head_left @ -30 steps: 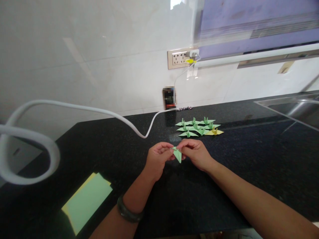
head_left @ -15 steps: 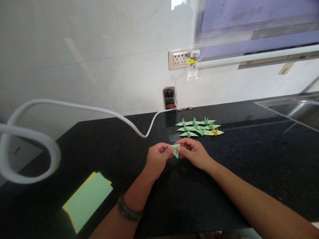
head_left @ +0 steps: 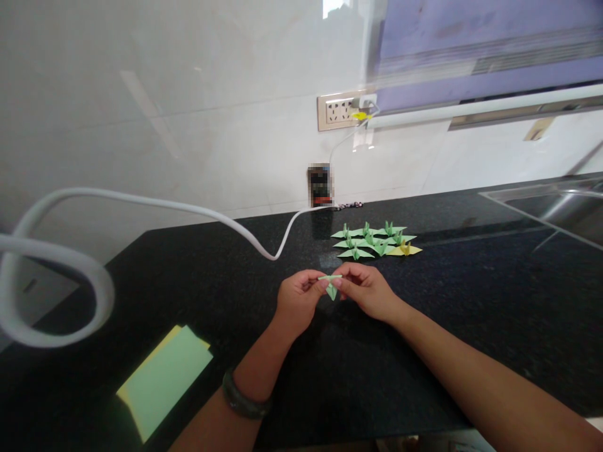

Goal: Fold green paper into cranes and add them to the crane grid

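A small folded piece of light green paper [head_left: 332, 290] is pinched between both hands above the black counter. My left hand [head_left: 298, 300] grips its left side with thumb and fingers, a dark bangle around that wrist. On the other side my right hand [head_left: 366, 287] pinches the paper the same way, thumb in front. One pointed flap hangs down between the thumbs; fingertips hide the paper's outer ends. Just beyond the hands, several green paper cranes [head_left: 355, 253] stand in rows, with a yellow paper crane [head_left: 406, 249] at the right front.
A stack of green and yellow paper sheets [head_left: 167, 380] lies at the front left. A thick white cable [head_left: 207, 212] loops over the left side to a pixelated upright object [head_left: 320, 185] by the wall. Wall sockets [head_left: 340, 112] sit above; a metal sink [head_left: 572, 210] is at right.
The folded paper has turned slightly, so its top edge is now more level and its point hangs straighter. Both hands keep their grip in nearly the same place.
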A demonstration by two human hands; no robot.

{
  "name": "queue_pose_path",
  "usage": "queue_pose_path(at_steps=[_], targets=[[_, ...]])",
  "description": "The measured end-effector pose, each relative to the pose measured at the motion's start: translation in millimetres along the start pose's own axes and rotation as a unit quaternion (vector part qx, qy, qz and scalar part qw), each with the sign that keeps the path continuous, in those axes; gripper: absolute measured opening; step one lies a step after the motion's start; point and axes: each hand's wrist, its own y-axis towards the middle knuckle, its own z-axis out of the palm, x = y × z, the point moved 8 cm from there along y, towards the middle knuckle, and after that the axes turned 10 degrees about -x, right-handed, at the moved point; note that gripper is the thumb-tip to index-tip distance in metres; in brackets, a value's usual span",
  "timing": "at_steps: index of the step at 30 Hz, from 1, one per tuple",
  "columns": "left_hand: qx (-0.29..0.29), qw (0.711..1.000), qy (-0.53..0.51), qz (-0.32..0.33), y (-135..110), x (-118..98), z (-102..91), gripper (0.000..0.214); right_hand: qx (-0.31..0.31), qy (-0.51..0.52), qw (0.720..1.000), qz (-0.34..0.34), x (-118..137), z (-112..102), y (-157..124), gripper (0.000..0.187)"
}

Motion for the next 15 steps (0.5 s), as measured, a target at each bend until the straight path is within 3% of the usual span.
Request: queue_pose_path(at_steps=[15], targets=[[0.018,0.999,0.026,0.026,-3,-10,3.1,0.016,0.000,-0.014,1.000,-0.004,1,2,-1,0.017]])
